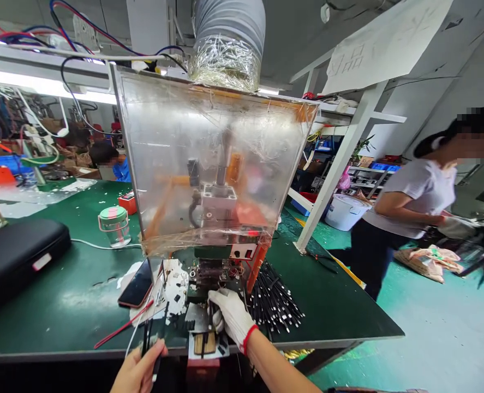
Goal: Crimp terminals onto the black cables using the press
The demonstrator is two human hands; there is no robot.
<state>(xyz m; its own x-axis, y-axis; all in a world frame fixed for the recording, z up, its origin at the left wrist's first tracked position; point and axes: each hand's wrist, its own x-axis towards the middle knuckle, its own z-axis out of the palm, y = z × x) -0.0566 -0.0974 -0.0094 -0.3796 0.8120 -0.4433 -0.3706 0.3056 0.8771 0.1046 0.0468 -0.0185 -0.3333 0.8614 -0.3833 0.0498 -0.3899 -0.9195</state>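
Note:
My left hand [141,368], bare, is closed around a few thin black strips [147,334] at the front edge of the table; their ends stick up above the fingers. My right hand [231,314] wears a white glove with a red cuff. Its fingers are pinched on a dark strip [210,315] just in front of the press machine [215,218], and the glove hides part of it. A clear plastic shield [168,147] covers the machine's upper body. Right of the machine lies a pile of black strips with white tips [276,303].
A phone [137,286], white scraps [177,281] and a red stick [123,326] lie left of the machine. Further left are a lidded jar [114,226] and a black padded cushion [24,248]. A post [334,174] rises at right, where a person [409,196] stands.

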